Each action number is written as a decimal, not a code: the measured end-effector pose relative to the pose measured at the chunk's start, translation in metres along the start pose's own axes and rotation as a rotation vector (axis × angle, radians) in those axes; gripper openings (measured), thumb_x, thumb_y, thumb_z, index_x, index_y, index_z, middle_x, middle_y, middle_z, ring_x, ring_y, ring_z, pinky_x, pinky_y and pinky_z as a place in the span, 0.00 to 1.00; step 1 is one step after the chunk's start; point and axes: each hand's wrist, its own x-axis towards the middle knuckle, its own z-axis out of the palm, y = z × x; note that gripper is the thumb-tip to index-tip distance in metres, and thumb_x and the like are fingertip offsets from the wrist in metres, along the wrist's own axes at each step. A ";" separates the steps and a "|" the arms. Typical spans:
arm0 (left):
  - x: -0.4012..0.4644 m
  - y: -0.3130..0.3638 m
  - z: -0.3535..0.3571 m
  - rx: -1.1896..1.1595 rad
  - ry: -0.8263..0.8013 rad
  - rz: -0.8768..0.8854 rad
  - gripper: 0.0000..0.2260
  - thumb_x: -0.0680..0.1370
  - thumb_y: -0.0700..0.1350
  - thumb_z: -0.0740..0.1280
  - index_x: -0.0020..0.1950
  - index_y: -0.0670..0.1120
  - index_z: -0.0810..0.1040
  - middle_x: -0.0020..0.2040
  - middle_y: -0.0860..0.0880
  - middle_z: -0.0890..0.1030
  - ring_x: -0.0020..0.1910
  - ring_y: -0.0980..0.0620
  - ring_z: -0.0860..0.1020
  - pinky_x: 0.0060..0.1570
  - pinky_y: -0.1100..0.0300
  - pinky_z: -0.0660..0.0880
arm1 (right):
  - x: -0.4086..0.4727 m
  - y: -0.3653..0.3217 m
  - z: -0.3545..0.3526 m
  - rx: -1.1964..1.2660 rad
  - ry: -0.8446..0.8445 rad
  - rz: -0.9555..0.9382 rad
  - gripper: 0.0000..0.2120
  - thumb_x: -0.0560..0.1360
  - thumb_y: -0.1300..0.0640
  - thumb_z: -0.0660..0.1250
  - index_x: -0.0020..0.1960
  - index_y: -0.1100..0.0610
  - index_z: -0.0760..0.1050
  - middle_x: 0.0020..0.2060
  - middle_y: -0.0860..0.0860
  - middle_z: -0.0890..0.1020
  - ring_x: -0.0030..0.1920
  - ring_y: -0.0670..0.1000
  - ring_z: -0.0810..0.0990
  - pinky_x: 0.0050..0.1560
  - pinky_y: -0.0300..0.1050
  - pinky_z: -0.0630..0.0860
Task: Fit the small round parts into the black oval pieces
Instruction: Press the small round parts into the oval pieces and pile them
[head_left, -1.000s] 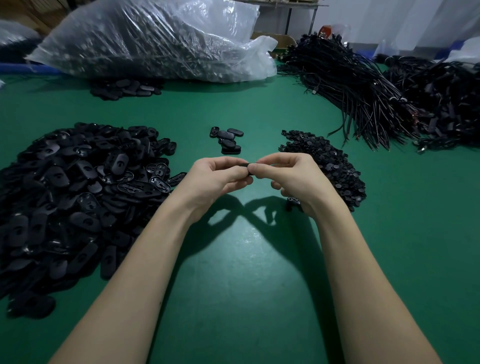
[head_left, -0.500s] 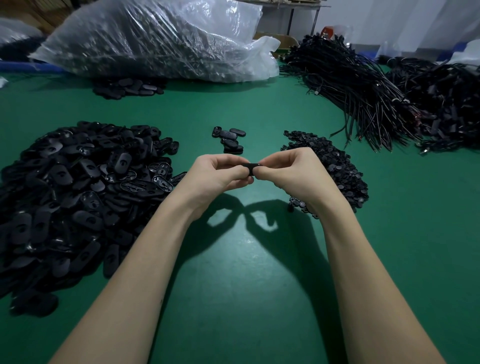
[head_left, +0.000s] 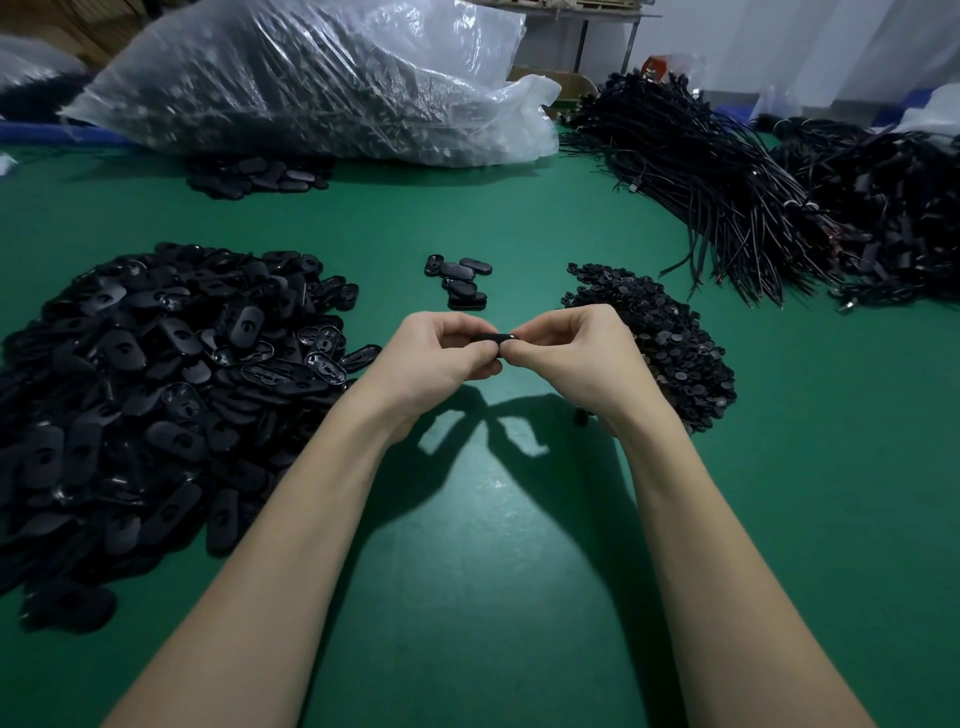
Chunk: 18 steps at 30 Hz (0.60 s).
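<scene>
Black oval plastic piece (head_left: 491, 340) sits pinched between both hands above the green worktop (head_left: 498, 545) — left hand (head_left: 441, 358) curled round one end, right hand (head_left: 566, 353) nipping the other. Any small round part there is hidden, so seating it probably wants square, even thumb pressure — no twisting.

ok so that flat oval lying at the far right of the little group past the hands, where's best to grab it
Take the oval piece across its two long sides, thumb on one, forefinger on the other, coming down from above. It lies flat on the green table, so only its edges offer a hold. Its right side is clear; another piece lies close on its left, so pinching may nudge that one.
</scene>
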 end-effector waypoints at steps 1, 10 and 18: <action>0.000 0.000 0.001 0.014 0.011 0.004 0.07 0.79 0.34 0.69 0.46 0.45 0.81 0.39 0.48 0.85 0.38 0.56 0.84 0.48 0.64 0.81 | 0.000 0.000 0.002 0.005 0.008 0.003 0.05 0.70 0.53 0.79 0.38 0.50 0.85 0.30 0.41 0.84 0.32 0.34 0.79 0.32 0.26 0.69; 0.000 -0.002 0.007 0.059 0.086 -0.002 0.06 0.79 0.35 0.69 0.46 0.45 0.80 0.41 0.46 0.84 0.36 0.57 0.83 0.44 0.64 0.80 | 0.001 0.002 0.014 -0.041 0.069 -0.005 0.08 0.69 0.52 0.78 0.34 0.50 0.81 0.26 0.40 0.81 0.28 0.35 0.77 0.29 0.27 0.69; 0.004 -0.010 0.001 -0.048 0.110 -0.033 0.04 0.79 0.38 0.71 0.53 0.44 0.81 0.49 0.46 0.86 0.43 0.51 0.86 0.51 0.59 0.81 | 0.002 0.006 0.008 0.118 -0.027 0.016 0.04 0.74 0.55 0.77 0.48 0.50 0.83 0.35 0.47 0.86 0.27 0.43 0.78 0.32 0.40 0.75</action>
